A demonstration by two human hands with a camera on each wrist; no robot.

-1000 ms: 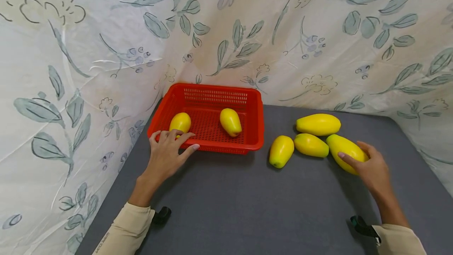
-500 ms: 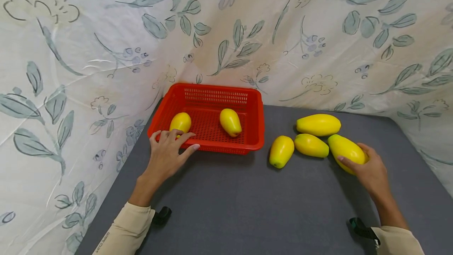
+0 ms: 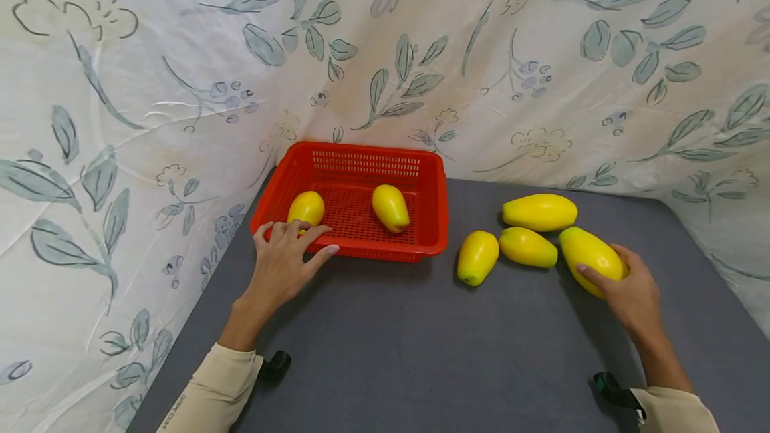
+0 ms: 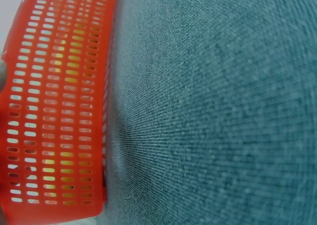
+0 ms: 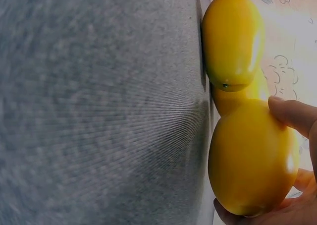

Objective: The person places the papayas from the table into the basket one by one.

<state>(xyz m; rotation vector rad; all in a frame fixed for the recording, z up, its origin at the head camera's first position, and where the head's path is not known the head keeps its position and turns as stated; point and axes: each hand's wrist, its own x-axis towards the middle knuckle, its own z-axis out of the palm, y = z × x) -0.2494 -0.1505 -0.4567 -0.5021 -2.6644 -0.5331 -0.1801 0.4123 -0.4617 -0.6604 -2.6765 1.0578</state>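
Note:
My right hand (image 3: 634,289) grips a large yellow papaya (image 3: 592,256) with a green tip, at the right of the table. In the right wrist view the thumb lies on one side of that papaya (image 5: 252,158) and fingers curl round the other. Whether it is off the cloth I cannot tell. My left hand (image 3: 283,262) rests on the front rim of a red plastic basket (image 3: 385,249), fingers loosely over it. Inside the basket lie two yellow fruits, one at left (image 3: 307,207) near my fingers and one at right (image 3: 391,209). The left wrist view shows the basket's slotted wall (image 4: 54,106).
Three more yellow fruits lie on the grey tablecloth (image 3: 409,339): a long one (image 3: 540,212) at the back, a shorter one (image 3: 528,247) before it, and another (image 3: 478,258) near the basket. A flowered curtain (image 3: 385,52) hangs behind and at left.
The papaya in my right hand has shifted slightly right, with a small gap now from the fruit beside it. My left hand and the basket stay where they were.

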